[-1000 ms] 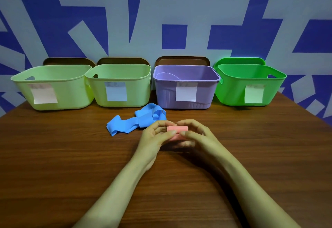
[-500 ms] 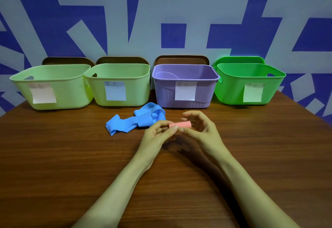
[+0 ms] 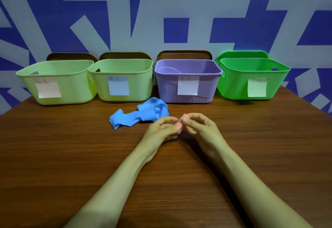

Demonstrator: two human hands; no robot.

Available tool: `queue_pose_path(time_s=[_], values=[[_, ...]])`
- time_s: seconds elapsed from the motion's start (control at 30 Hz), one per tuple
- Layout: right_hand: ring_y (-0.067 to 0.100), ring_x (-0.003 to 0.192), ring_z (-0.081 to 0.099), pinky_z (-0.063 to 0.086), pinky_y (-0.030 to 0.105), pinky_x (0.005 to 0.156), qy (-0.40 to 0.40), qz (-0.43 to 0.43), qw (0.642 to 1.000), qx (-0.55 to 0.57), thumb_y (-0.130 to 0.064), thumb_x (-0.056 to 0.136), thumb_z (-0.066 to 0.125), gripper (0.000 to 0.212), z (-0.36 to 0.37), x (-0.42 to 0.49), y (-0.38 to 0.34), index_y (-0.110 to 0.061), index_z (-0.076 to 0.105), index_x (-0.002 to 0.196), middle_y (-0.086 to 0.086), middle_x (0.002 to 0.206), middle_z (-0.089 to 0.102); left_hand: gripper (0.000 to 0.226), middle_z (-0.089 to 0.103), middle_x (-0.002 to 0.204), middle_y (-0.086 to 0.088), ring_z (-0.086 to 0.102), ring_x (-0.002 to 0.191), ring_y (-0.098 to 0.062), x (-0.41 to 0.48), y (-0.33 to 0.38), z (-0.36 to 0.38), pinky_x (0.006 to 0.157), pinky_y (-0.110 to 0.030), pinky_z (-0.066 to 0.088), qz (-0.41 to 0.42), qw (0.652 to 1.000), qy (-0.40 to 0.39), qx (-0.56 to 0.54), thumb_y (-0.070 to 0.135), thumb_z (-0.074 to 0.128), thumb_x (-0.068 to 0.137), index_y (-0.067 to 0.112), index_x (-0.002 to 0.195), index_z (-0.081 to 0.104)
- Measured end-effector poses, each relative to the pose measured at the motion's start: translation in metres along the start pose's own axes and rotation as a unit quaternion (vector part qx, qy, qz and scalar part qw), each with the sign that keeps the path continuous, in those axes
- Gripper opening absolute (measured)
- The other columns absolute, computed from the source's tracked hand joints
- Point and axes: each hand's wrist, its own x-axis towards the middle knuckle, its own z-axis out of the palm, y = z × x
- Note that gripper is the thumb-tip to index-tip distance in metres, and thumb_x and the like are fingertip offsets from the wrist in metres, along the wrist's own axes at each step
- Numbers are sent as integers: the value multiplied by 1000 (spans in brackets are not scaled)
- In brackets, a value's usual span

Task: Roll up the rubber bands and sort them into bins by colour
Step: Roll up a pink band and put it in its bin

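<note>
Pinching the pink band roll (image 3: 180,123) between both sets of fingertips, your left hand (image 3: 159,131) and right hand (image 3: 202,129) meet above the wooden table (image 3: 53,156), just short of the purple bin (image 3: 187,80). Blue band (image 3: 140,114) lies loose left of it; bare wood toward you.

Soft even light, a bit dim, dark soft shadows under the arms on the table (image 3: 53,156), no glare, edges bend outward, picture a little blurry.
</note>
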Motion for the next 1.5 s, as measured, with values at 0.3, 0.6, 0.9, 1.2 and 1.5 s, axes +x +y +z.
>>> queue_pose_path(time_s=[0.3,0.6,0.9,1.2,1.5], values=[[37,92,66,51,54,93,16,43,999,9,-11,79,73,23,8,15,2,-4,70,101,27,100,68,26,71,105,-12,67,103,-22,8,3,-6,94,-32,52,-61,996,66,-12,9,65,87,7,112,67],[13,77,59,48,25,79,-52,62,985,-149,-3,84,68,6,97,85,-110,-5,69,89,8,82,67,19,70,95,-13,68,89,-16,36,147,-44,88,-27,52,-79,983,146,-74,2,63,85,7,103,62],[14,63,62,54,24,66,-126,56,979,-149,0,84,68,8,253,171,-175,-7,65,81,10,76,64,13,67,86,-13,67,81,-19,71,272,-162,82,-26,55,-43,975,212,-53,-4,61,86,-4,99,59],[18,64,67,58,25,63,-128,142,962,-195,-3,83,71,23,328,255,-123,12,64,98,15,78,67,25,67,103,-23,67,95,-25,114,264,-277,79,-23,57,-120,968,221,18,-3,65,84,-9,107,60],[24,73,65,60,36,69,-93,278,936,-196,5,83,68,18,402,343,-1,-4,54,77,16,85,60,21,68,107,-9,65,103,-22,152,213,-417,100,-39,46,-230,928,277,100,11,59,92,2,110,65]])
